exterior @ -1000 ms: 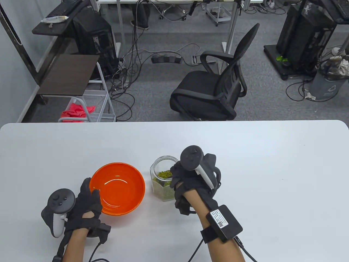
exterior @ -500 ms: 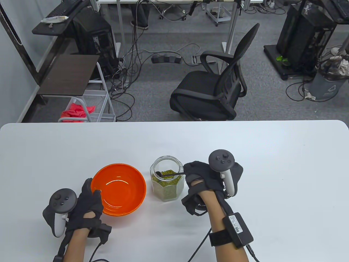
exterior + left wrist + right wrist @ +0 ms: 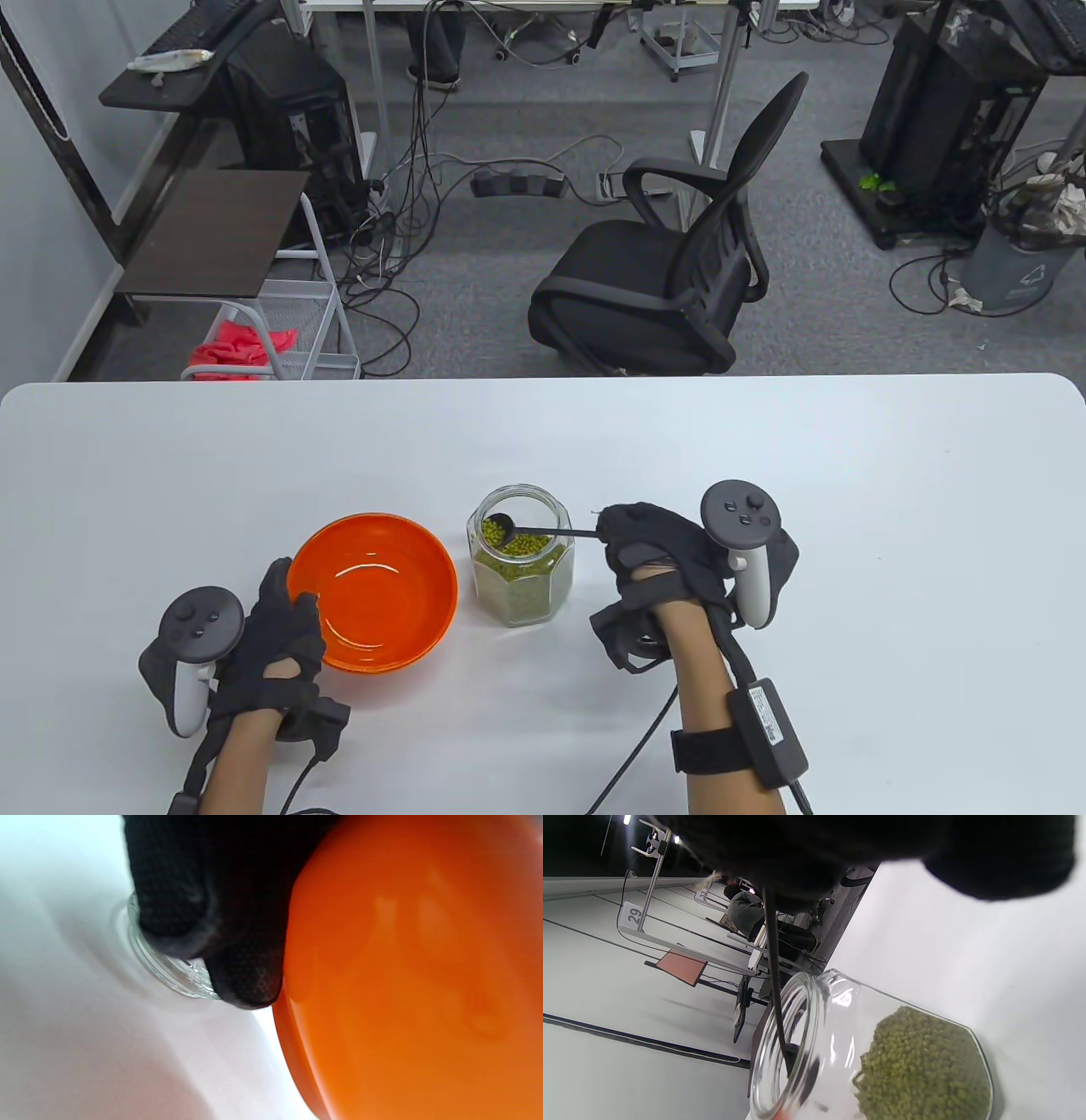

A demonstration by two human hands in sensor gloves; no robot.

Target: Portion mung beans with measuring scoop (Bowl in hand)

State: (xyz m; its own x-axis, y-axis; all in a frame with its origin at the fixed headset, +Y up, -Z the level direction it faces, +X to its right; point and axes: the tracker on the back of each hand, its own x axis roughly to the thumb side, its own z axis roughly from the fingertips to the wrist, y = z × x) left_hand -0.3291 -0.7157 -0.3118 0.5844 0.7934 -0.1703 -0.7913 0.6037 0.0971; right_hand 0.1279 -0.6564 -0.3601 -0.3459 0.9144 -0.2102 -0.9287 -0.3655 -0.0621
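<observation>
Lower centre of frame: clear hexagonal glass jar (image 3: 519, 556) of green mung beans (image 3: 509, 536). Right hand (image 3: 657, 552) pinches thin black measuring scoop (image 3: 501, 526), cup inside jar mouth. Left hand (image 3: 271, 632) grips round orange plastic bowl (image 3: 373, 590) at its lower-left rim, on white table (image 3: 848, 509).

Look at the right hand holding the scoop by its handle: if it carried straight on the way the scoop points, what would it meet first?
The right hand points the scoop leftwards into the jar. Going on, the scoop's head would probably meet the jar's far inner wall first; the orange bowl lies beyond.
</observation>
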